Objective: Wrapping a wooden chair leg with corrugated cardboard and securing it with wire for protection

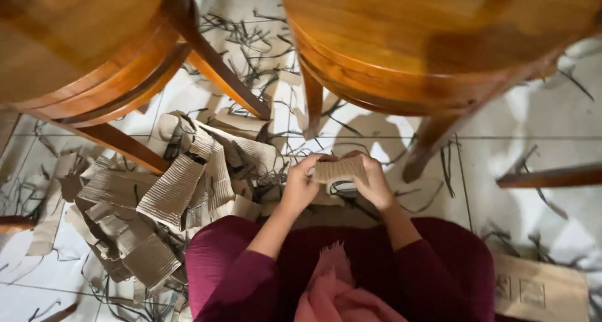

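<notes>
At frame centre, the left hand (pixel 299 185) and right hand (pixel 374 183) pinch a corrugated cardboard strip (pixel 340 169); the cardboard pile (pixel 169 193) lies lower left.

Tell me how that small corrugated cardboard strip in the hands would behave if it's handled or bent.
The cardboard strip, pinched between the left hand and right hand, is probably very light, since fingertips alone carry it. Its exposed ridges suggest it bends easily along the flutes but stays stiffer across them. It looks dry and rough, so it likely won't slip.

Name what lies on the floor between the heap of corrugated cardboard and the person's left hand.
In the head view, more cardboard pieces fill the stretch from the cardboard heap to the left hand.
</notes>
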